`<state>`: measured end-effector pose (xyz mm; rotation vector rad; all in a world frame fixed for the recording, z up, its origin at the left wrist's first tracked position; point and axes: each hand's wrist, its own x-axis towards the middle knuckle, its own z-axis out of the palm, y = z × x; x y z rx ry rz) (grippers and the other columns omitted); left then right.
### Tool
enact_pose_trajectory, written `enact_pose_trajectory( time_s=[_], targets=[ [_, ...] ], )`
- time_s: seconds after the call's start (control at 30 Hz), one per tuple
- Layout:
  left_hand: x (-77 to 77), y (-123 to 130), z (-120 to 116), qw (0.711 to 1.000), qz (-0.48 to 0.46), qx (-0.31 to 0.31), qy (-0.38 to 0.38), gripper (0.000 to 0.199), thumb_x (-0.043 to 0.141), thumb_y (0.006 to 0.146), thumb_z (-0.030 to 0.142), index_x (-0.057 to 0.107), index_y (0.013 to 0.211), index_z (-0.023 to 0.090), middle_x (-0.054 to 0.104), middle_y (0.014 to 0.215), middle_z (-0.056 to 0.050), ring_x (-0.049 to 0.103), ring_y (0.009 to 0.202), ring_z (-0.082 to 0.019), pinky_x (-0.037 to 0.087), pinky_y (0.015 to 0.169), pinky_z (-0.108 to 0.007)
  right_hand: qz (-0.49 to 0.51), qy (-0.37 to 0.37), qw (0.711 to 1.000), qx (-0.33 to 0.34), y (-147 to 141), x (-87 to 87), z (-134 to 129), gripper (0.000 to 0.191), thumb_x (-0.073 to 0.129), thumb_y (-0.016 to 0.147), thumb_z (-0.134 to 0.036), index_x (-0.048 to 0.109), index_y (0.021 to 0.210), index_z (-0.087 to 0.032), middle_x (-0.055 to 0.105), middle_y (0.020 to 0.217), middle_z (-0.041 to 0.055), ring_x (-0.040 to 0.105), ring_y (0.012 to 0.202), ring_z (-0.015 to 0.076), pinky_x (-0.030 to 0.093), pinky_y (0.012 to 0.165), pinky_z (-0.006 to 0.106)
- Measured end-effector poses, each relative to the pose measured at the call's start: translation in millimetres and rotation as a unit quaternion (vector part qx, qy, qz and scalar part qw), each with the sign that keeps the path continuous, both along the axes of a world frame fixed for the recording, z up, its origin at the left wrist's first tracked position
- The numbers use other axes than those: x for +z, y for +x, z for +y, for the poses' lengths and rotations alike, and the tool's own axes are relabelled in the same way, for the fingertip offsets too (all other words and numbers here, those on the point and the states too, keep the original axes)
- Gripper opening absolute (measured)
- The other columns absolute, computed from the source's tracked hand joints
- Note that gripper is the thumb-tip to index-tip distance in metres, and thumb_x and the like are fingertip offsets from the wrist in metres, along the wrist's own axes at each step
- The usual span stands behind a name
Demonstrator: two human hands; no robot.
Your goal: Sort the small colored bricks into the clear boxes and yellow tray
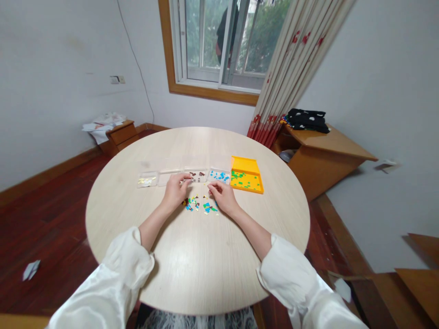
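My left hand (176, 190) reaches over the near left edge of a clear plastic box (195, 181) that holds brown pieces (201, 173). Its thumb and fingers are closed together at the tips; what lies between them is too small to make out. Just right of that box, my right hand (222, 194) is in a pinch above the table, its held item too small to name. Between my wrists lie two loose groups of small coloured pieces: a mixed left group (192, 203) and a right group (209, 208) with blue and green ones.
A clear box with blue pieces (219, 175) and an open yellow box (262, 188) with green pieces stand to the right. At left is a clear box with pale yellow pieces (147, 181). All rest on a round wooden table (202, 260). A person (226, 32) shows beyond the window.
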<state>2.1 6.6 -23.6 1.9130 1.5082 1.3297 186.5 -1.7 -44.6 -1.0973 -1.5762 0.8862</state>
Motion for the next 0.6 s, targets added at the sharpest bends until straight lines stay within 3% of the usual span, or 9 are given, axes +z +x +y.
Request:
enact_pose_trajectory(
  time_s=[0.1, 0.23, 0.37, 0.6],
  targets=[
    [-5.5, -2.0, 0.8, 0.995, 0.096, 0.001, 0.01, 0.016, 0.051, 0.079, 0.018, 0.066, 0.086, 0.018, 0.068, 0.101, -0.008, 0.053, 0.099, -0.024, 0.039, 0.09, -0.039, -0.026, 0.016, 1.0, -0.006, 0.2, 3.0, -2.2, 0.023, 0.052, 0.081, -0.037, 0.057, 0.071, -0.017, 0.057, 0.06, -0.0019, 0.054, 0.057, 0.0111, 0.045, 0.059, 0.024],
    [-10.6, -3.0, 3.3, 0.986, 0.168, -0.006, -0.022, 0.017, 0.05, 0.081, 0.019, 0.066, 0.089, 0.019, 0.068, 0.091, -0.007, 0.053, 0.093, -0.025, 0.038, 0.086, -0.039, -0.055, 0.045, 0.997, -0.014, 0.9, 6.0, -3.0, 0.02, 0.052, 0.082, -0.031, 0.061, 0.072, -0.016, 0.061, 0.065, 0.0001, 0.054, 0.061, 0.0119, 0.045, 0.062, 0.025],
    [-8.5, -3.8, 3.9, 0.982, 0.19, -0.011, -0.023, 0.019, 0.048, 0.083, 0.02, 0.066, 0.088, 0.018, 0.068, 0.086, -0.007, 0.055, 0.087, -0.023, 0.039, 0.081, -0.036, -0.068, 0.084, 0.994, -0.033, 1.2, 6.2, -2.8, 0.015, 0.054, 0.08, -0.025, 0.066, 0.077, -0.016, 0.068, 0.08, 0.0056, 0.059, 0.072, 0.0145, 0.046, 0.067, 0.026],
    [-3.3, -2.2, 2.3, 0.983, 0.184, 0.002, -0.014, 0.018, 0.049, 0.083, 0.02, 0.066, 0.087, 0.017, 0.068, 0.081, -0.007, 0.056, 0.079, -0.021, 0.04, 0.075, -0.032, -0.074, 0.114, 0.989, -0.057, 0.4, 5.6, -0.3, 0.015, 0.056, 0.078, -0.022, 0.07, 0.079, -0.017, 0.068, 0.079, 0.0057, 0.058, 0.072, 0.0147, 0.047, 0.062, 0.026]
  ],
)
